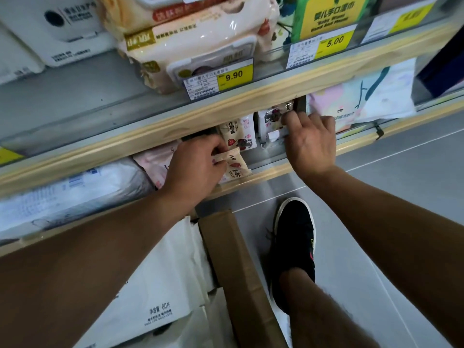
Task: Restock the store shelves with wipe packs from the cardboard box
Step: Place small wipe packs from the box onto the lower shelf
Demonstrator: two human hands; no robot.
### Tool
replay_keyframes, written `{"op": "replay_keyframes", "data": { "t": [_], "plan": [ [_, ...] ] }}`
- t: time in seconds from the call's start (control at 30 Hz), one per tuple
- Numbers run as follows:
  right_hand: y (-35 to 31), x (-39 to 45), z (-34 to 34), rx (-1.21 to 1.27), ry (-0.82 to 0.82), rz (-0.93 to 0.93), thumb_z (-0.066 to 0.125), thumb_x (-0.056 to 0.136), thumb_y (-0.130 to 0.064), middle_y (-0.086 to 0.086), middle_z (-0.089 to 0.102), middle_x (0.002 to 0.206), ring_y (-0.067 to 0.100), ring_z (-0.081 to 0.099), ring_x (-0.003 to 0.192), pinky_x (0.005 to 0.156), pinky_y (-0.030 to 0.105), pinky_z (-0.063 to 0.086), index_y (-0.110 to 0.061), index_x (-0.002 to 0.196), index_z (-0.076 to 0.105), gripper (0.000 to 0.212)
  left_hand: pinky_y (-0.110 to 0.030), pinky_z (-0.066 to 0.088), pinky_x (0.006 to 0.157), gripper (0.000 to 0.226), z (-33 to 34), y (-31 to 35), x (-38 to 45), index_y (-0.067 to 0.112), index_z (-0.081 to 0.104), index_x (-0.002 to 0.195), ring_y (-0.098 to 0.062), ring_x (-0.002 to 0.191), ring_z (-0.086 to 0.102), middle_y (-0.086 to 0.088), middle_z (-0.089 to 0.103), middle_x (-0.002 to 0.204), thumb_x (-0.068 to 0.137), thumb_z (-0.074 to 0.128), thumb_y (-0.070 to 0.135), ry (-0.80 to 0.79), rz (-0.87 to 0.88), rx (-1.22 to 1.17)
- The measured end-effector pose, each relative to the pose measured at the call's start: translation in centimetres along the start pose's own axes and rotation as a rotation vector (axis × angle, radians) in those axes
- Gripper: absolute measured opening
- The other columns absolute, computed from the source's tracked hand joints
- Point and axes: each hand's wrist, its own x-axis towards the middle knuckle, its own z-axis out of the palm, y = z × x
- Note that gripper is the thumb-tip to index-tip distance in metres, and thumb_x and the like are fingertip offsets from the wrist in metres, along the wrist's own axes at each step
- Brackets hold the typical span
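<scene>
My left hand point(194, 169) pinches a small cream wipe pack point(234, 165) with a red print at the front edge of the lower shelf point(266, 173). To its right, my right hand point(312, 144) has its curled fingers on another small wipe pack point(272, 119) standing in a row on that shelf. One more small pack point(238, 136) stands between the two hands. The cardboard box point(233, 267) is on the floor below, its brown flap up, with large white wipe packs point(160, 292) beside it.
The upper shelf point(226, 106) juts out over the row, carrying large peach wipe packs point(200, 46), a green pack point(326, 13) and yellow price tags. Pale packs point(361, 99) lie right of my right hand. My black shoe point(295, 237) stands beside the box.
</scene>
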Motion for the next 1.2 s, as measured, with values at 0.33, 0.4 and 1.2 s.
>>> {"op": "replay_keyframes", "data": {
  "t": [0.33, 0.4, 1.2],
  "plan": [
    [-1.4, -1.6, -0.1, 0.182, -0.483, 0.059, 0.059, 0.084, -0.029, 0.002, 0.009, 0.161, 0.033, 0.019, 0.143, 0.116, 0.045, 0.020, -0.025, 0.152, 0.013, 0.082, -0.032, 0.050, 0.074, 0.019, -0.3, 0.4, -0.1, 0.017, 0.066, 0.092, -0.020, 0.084, 0.063, 0.000, 0.070, 0.092, 0.074, 0.070, 0.012, 0.082, 0.021, 0.041],
    [-1.6, -1.8, -0.3, 0.169, -0.514, 0.063, 0.059, 0.084, -0.024, 0.001, 0.002, 0.162, 0.032, 0.012, 0.145, 0.117, 0.044, 0.014, -0.026, 0.152, 0.009, 0.084, -0.032, 0.049, 0.072, 0.018, -0.1, 0.7, -0.3, 0.016, 0.065, 0.091, -0.022, 0.083, 0.061, -0.002, 0.068, 0.091, 0.074, 0.070, 0.011, 0.103, 0.046, 0.063],
    [-2.8, -5.6, -1.5, 0.268, -0.557, 0.137, 0.065, 0.082, -0.020, 0.005, -0.001, 0.161, 0.029, 0.002, 0.147, 0.118, 0.041, 0.015, -0.022, 0.153, 0.001, 0.096, -0.050, 0.043, 0.086, 0.032, 7.3, 2.1, 4.6, 0.026, 0.065, 0.113, -0.040, 0.106, 0.053, -0.012, 0.062, 0.115, 0.082, 0.066, 0.020, 0.237, -0.113, 0.347]
  ]
}}
